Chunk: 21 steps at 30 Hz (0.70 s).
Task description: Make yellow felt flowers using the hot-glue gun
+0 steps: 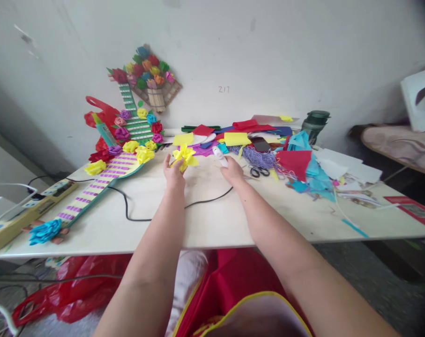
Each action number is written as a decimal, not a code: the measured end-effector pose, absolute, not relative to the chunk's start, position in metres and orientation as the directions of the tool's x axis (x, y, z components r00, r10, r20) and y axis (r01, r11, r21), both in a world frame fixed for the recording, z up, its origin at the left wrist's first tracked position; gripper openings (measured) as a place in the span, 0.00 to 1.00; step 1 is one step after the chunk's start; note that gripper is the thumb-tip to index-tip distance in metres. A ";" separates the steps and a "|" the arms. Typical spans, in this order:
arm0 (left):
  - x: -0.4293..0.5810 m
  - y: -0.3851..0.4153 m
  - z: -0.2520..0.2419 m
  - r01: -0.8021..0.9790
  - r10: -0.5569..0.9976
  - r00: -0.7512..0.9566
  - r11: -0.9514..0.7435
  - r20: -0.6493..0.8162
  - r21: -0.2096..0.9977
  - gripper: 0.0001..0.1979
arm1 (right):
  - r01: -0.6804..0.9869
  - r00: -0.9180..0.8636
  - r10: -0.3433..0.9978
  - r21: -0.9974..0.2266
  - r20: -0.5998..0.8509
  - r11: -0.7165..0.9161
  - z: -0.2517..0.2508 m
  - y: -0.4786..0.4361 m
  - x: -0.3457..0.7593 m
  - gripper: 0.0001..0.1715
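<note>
The right hand (232, 171) wraps its fingers around a white tool (219, 156), hiding its lower part so its kind is hard to make out, and the left forearm (156, 248) covers a stretch of the black cord (207, 201) nearer the person than the fingers. Beyond the fingertips, the wall (268, 61) reads "217", while print on a red card (411, 209), far right of the right fingers, is illegible. The left hand (175, 174) pinches a yellow paper flower (186, 155) at its fingertips, apart from the tool.
</note>
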State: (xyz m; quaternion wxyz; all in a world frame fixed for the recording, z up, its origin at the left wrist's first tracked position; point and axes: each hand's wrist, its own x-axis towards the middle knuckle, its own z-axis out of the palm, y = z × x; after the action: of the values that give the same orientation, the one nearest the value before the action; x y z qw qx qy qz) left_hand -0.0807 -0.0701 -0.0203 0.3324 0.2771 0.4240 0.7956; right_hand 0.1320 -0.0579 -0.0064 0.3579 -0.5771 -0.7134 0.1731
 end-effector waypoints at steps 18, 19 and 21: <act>-0.043 -0.081 -0.011 -0.311 0.782 -0.595 -0.436 0.185 0.844 0.41 | 0.868 -0.362 0.877 -0.228 0.316 0.441 -0.012 -0.058 0.107 0.25; -0.042 -0.082 -0.011 -0.305 0.784 -0.590 -0.435 0.190 0.847 0.41 | 0.871 -0.353 0.879 -0.231 0.319 0.434 -0.011 -0.060 0.108 0.25; -0.041 -0.083 -0.012 -0.292 0.790 -0.578 -0.433 0.203 0.853 0.42 | 0.877 -0.317 0.885 -0.251 0.341 0.411 -0.007 -0.063 0.110 0.23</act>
State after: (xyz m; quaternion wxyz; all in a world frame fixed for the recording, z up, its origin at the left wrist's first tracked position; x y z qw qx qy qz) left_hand -0.0410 -0.0826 -0.0117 0.3428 0.3059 0.4077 0.7891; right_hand 0.1101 -0.0626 -0.0074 0.2165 -0.5428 -0.8114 0.0099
